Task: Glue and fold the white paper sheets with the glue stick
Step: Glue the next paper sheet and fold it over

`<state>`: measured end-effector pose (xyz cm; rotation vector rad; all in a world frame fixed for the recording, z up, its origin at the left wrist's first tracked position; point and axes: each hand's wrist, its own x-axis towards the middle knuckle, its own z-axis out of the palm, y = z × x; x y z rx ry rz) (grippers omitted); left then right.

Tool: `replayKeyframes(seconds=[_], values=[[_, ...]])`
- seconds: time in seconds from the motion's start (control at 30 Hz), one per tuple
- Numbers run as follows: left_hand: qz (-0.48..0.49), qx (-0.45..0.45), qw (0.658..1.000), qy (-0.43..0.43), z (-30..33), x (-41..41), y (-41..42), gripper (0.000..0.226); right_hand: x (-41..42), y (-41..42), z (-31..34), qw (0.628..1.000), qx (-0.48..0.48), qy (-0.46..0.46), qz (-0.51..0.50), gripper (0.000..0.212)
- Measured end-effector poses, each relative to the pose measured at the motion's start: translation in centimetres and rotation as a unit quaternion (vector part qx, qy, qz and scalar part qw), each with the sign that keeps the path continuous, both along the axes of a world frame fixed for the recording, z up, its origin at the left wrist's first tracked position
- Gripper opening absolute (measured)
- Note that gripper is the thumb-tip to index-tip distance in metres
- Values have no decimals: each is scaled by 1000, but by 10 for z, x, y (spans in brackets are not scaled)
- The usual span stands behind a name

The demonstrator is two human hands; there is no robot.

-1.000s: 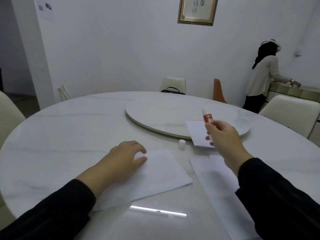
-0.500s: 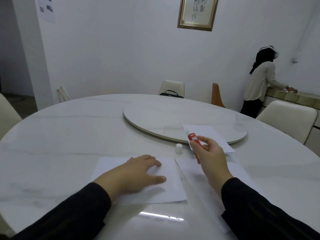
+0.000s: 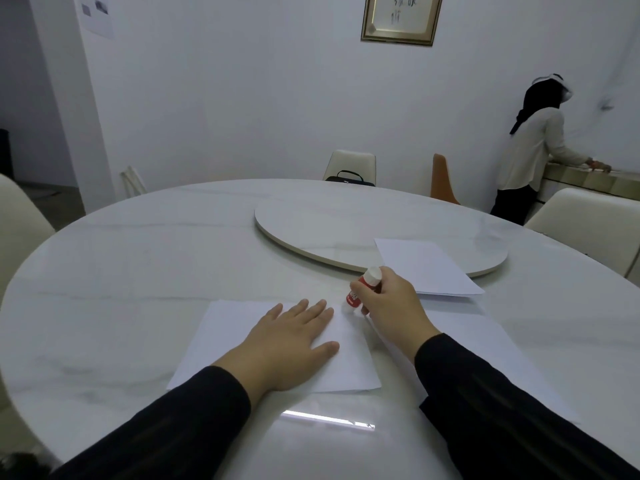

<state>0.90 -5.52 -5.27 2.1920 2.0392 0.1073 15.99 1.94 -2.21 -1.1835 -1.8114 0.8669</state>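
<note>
A white paper sheet (image 3: 221,341) lies flat on the marble table (image 3: 138,258) in front of me. My left hand (image 3: 287,344) presses on it with straight, spread fingers. My right hand (image 3: 388,303) grips a red and white glue stick (image 3: 360,289), tilted with its lower end touching the sheet's far right corner. A second white sheet (image 3: 485,344) lies to the right, partly under my right sleeve. A third, folded sheet (image 3: 426,268) rests across the rim of the turntable. The glue stick's cap is not visible.
A round turntable (image 3: 311,223) sits at the table's middle. Cream chairs (image 3: 588,226) stand around the table, one at the far side with a black bag (image 3: 349,178). A person (image 3: 530,150) stands at a counter at the far right.
My right hand has come down and left, turning the glue stick tip-down onto the sheet's far right corner. My left hand has flattened on the sheet. The view has tilted downward.
</note>
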Motion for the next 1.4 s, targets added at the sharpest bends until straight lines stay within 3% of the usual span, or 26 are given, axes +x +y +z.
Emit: replayKeyframes(seconds=[0.33,0.6,0.7,0.77,0.83,0.87,0.93,1.0,1.03,1.17,1.27,1.33,1.4], values=[[-2,-13,1000,-3,1,-2,1,62,23,-18,12,985,68,-126,94,20],[-3,-8,1000,4,0,-1,1,62,48,-47,13,973,31,-112,201,12],[-13,-7,1000,-4,0,-1,0,61,54,-47,7,969,-62,4,238,10],[-57,-30,997,-40,7,-3,-4,60,59,-40,3,961,-111,166,190,19],[-85,-6,994,-68,16,-4,-9,60,66,-30,1,931,-122,328,106,16],[-56,40,996,-64,19,-3,-11,60,70,-26,1,910,-125,389,73,12],[110,117,987,0,21,1,-14,63,76,-20,2,881,-134,454,23,16],[238,45,970,34,20,4,-16,80,78,-18,1,863,-145,485,0,17],[232,-11,972,35,17,4,-15,85,78,-17,0,855,-148,496,-3,18],[36,-99,994,-32,22,-10,-13,71,74,-20,1,863,-141,486,3,23],[80,-26,993,-86,16,-16,-6,63,69,-25,-1,892,-136,431,9,17],[118,-15,992,-45,9,-16,-4,72,66,-28,1,915,-125,384,8,13],[92,-45,995,-5,6,-19,-4,78,60,-30,10,947,-93,307,-3,9]])
